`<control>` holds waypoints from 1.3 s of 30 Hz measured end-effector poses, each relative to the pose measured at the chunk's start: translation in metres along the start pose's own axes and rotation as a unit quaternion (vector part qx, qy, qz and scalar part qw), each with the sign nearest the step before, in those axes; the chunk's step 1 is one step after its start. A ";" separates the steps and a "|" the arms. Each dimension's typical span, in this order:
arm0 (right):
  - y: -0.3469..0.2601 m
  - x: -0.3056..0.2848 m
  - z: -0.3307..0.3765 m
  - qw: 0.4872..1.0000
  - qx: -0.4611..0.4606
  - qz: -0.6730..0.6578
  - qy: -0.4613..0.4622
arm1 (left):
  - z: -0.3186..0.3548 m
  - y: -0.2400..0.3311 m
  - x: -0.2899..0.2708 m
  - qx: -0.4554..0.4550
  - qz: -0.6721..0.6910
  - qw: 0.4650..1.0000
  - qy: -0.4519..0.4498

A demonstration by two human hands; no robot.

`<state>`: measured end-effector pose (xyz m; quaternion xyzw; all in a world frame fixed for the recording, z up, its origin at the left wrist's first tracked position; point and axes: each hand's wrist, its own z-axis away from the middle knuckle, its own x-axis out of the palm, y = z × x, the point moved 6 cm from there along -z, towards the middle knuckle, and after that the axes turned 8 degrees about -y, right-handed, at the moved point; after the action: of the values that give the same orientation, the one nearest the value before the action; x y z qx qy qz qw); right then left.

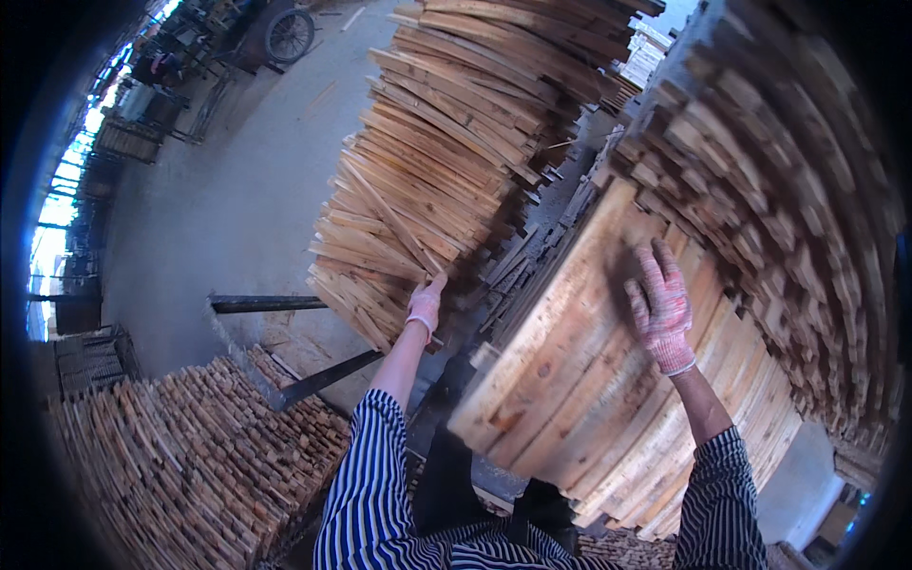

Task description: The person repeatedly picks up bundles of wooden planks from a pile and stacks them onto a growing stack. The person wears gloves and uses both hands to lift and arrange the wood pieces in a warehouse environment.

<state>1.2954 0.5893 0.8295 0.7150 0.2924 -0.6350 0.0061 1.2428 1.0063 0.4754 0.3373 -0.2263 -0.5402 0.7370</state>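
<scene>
My left hand (pixel 426 302), in a pale red-and-white knit glove, is closed at the near end of a thin wooden slat (pixel 388 209). That slat lies at a slant across a long stack of similar slats (pixel 446 142). My right hand (pixel 657 309), gloved alike, is open with its fingers apart over a row of wide, smooth wooden boards (pixel 579 361) laid side by side. Its fingers are slightly blurred, and nothing shows in them. I cannot tell whether the palm touches the boards.
Tall stacked timber (pixel 779 180) rises on the right, and another stack of wood pieces (pixel 199 465) stands at lower left. Two dark metal bars (pixel 328 378) jut out beside the slats. Wood scraps (pixel 513 261) lie in the gap between stacks. A spoked wheel (pixel 289 36) is far left.
</scene>
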 end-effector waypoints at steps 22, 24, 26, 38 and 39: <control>0.008 0.053 -0.042 0.992 0.025 0.083 -0.092 | -0.210 0.026 0.070 -0.199 -0.241 0.893 0.325; 0.003 0.055 -0.041 0.993 0.027 0.081 -0.087 | -0.217 0.016 0.058 -0.134 -0.201 0.929 0.280; 0.006 0.065 -0.063 0.994 0.015 0.069 -0.082 | -0.217 0.017 0.027 -0.083 -0.123 0.952 0.268; -0.116 0.095 -0.109 0.985 -0.156 -0.026 -0.075 | 0.014 0.110 -0.102 -0.030 0.233 0.967 -0.096; -0.146 0.118 -0.131 0.976 -0.053 -0.068 -0.202 | 0.035 0.104 -0.112 -0.041 0.230 0.966 -0.111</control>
<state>1.3544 0.8088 0.8005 0.5494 0.3660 -0.7488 0.0595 1.2502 1.1235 0.5799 0.1837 -0.3563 -0.3986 0.8249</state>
